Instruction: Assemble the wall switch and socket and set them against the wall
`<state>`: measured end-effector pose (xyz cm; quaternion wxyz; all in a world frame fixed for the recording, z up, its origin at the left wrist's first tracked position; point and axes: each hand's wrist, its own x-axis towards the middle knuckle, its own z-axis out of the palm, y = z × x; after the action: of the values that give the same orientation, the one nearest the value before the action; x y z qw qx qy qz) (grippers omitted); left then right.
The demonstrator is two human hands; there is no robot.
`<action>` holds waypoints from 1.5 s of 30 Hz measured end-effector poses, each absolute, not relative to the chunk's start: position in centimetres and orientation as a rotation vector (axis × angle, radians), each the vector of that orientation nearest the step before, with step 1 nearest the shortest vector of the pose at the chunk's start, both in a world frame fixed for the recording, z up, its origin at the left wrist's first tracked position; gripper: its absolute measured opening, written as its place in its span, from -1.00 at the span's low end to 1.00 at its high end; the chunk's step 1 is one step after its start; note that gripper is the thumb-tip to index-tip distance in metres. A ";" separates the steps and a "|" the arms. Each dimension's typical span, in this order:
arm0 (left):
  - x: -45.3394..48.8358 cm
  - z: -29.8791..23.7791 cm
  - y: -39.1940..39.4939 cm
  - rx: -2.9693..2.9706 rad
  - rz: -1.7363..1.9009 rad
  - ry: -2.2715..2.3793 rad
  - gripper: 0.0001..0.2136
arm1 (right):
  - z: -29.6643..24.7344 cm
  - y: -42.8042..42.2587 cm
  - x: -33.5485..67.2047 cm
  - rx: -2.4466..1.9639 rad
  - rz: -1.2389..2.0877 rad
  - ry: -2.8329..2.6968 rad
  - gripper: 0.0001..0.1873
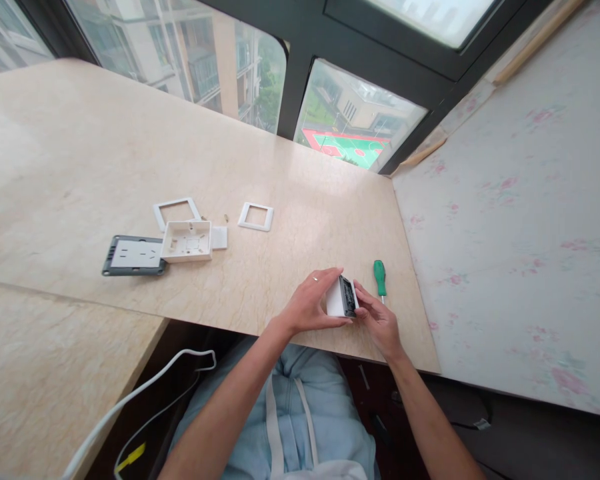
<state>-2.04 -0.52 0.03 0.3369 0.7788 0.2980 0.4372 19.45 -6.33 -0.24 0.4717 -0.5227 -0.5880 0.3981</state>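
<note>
Over the front part of the counter, both hands hold a white wall box [335, 301] with a dark grey socket or switch insert [349, 297] at its right side. My left hand [307, 303] grips the box from the left, thumb and fingers spread around it. On the other side, my right hand [379, 321] pinches the insert's right edge, where a strip of white shows. The front face of the insert points away from view. A green-handled screwdriver [379, 277] lies just beyond my right hand, its shaft toward me.
Left on the stone-look counter [300, 187] lie a grey-framed socket [136, 255], an open white wall box [187, 241], a white square piece [220, 238], two white frames [178, 201] [256, 206] and small brass-coloured screws [227, 218]. A wall [510, 220] bounds the right; windows stand behind.
</note>
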 end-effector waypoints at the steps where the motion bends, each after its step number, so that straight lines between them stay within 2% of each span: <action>1: -2.0 0.0 -0.5 2.033 1.135 0.778 -0.07 | -0.2 -6.4 19.4 -1.278 0.974 -1.440 -0.63; 26: -2.0 0.3 -0.5 2.031 1.111 0.804 -0.07 | -0.2 -6.9 18.9 -1.312 0.889 -1.465 -0.68; 36: -2.1 0.0 -0.5 2.022 1.153 0.818 -0.08 | 0.3 -7.2 18.9 -1.359 0.745 -1.667 -0.60; 45: -2.3 0.2 -0.7 2.013 1.157 0.885 -0.17 | 0.4 -7.2 18.4 -1.340 0.588 -1.826 -0.54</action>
<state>-2.28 -0.68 0.22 0.3226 0.7668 0.3371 0.4408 18.36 -7.20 0.42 0.3902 -0.5271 -0.7187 0.2312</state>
